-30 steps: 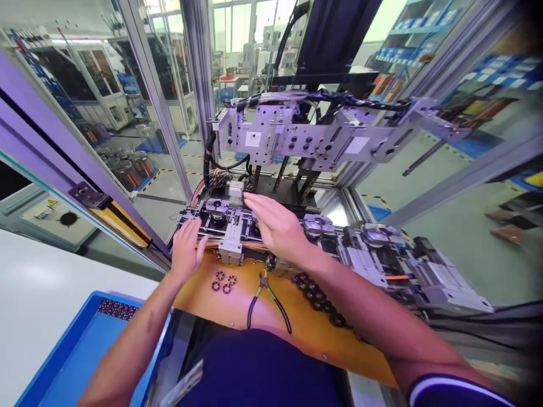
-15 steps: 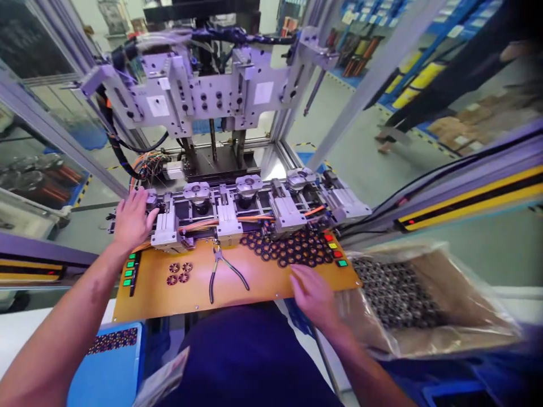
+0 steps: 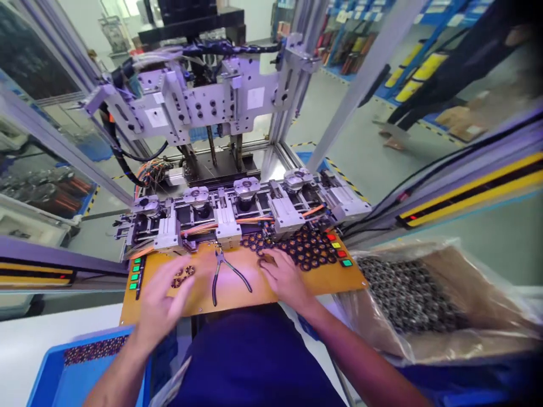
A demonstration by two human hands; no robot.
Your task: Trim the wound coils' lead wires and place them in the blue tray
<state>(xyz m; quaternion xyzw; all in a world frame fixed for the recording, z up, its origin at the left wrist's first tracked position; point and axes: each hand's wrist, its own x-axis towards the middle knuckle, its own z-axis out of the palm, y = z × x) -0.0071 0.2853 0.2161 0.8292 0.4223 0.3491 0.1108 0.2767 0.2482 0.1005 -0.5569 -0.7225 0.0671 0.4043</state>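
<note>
My left hand (image 3: 163, 297), blurred, hovers over the left part of the orange-brown board (image 3: 231, 291), its thumb spread from its fingers. Beneath it lie several small dark rings with copper-coloured insides (image 3: 189, 271), partly covered by the hand. At the right, my right hand (image 3: 285, 278) pinches a dark ring (image 3: 265, 261) between thumb and fingers, beside the front edge of a cluster of like rings (image 3: 311, 249). Between the hands lie pliers (image 3: 220, 258) with dark handles, jaws pointing away from me. Behind the board stands a row of metal fixtures with round holders (image 3: 246, 186).
A blue tray (image 3: 46, 376) with rows of rings stands lower left. At right, a plastic-lined box (image 3: 449, 265) holds many grey metal parts. Buttons (image 3: 341, 254) line both board ends. The machine head (image 3: 203, 107) hangs above; frame posts rise at both sides. A person (image 3: 449, 79) stands beyond.
My left hand has come from the leftmost fixture down toward me over the small rings. My right hand has moved left and now holds a ring. The view has shifted slightly.
</note>
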